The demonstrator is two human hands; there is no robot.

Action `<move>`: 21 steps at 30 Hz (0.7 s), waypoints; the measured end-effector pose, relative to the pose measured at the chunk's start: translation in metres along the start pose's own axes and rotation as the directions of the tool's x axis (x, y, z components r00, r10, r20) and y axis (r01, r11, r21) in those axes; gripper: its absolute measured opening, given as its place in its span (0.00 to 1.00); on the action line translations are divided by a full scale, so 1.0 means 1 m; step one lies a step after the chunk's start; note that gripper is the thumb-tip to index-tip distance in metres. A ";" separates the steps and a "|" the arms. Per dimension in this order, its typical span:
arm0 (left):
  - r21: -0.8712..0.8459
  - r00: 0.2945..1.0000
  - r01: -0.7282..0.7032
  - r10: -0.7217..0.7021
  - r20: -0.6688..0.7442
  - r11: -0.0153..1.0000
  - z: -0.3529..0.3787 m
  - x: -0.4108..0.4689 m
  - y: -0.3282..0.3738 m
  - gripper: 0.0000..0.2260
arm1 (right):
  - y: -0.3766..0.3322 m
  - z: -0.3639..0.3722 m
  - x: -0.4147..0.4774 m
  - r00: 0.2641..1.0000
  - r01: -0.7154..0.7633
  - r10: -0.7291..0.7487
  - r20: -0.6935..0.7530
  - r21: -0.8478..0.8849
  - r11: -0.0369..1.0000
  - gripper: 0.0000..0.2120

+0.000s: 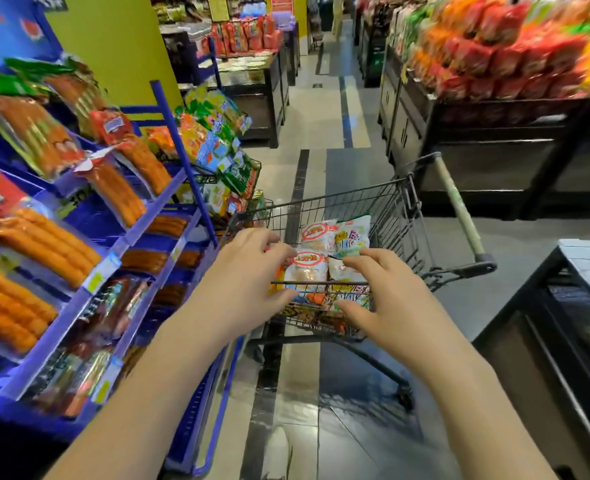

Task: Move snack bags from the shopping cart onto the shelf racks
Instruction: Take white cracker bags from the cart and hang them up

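Blue is recorded on the shelf racks (155,209), where packs of orange sticks (44,237) are displayed. The snack bags (316,237) are noted as white, marked with red ovals and multicoloured lettering. The shopping cart (383,209) is formed of dark grey wire mesh, its handle (458,206) pale green. A yellow pillar (113,46) is observed. The floor (338,116) is banded in cream, grey and black.

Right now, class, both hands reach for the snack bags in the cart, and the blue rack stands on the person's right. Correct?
No. The head view shows the rack on the person's left, not right. The rest holds: left hand and right hand reach for the snack bags in the cart.
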State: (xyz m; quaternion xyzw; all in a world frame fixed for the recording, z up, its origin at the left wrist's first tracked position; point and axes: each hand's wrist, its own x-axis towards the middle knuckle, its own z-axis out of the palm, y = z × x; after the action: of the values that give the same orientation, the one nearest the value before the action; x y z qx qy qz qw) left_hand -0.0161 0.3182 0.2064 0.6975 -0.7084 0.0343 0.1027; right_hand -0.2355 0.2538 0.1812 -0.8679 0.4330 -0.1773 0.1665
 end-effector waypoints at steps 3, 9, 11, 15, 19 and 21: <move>-0.014 1.000 -0.022 0.023 0.018 1.000 0.018 0.032 -0.008 0.27 | 0.016 0.003 0.023 0.999 -0.030 0.030 0.022 0.004 1.000 0.28; -0.079 0.997 -0.038 0.043 0.061 0.996 0.058 0.102 -0.050 0.25 | 0.040 0.024 0.102 0.996 -0.067 0.068 0.052 -0.025 0.997 0.27; -0.101 0.995 -0.033 0.042 0.088 0.994 0.073 0.129 -0.070 0.25 | 0.047 0.034 0.137 0.994 -0.081 0.082 0.069 -0.028 0.996 0.27; -0.150 0.987 -0.021 0.044 0.153 0.989 0.103 0.180 -0.108 0.25 | 0.064 0.058 0.202 0.986 -0.107 0.113 0.124 -0.058 0.993 0.27; -0.200 0.978 -0.003 0.044 0.202 0.980 0.126 0.219 -0.135 0.25 | 0.079 0.077 0.248 0.971 -0.144 0.156 0.180 -0.080 0.986 0.27; -0.193 0.972 0.006 0.040 0.231 0.981 0.134 0.234 -0.144 0.26 | 0.086 0.085 0.264 0.963 -0.151 0.169 0.208 -0.096 0.984 0.28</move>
State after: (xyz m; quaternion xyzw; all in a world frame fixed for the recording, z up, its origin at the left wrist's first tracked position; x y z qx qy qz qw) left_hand 0.1132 0.0599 0.1072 0.6774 -0.7215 -0.1155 0.0853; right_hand -0.1081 0.0021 0.1119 -0.8501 0.4878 -0.0507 0.1917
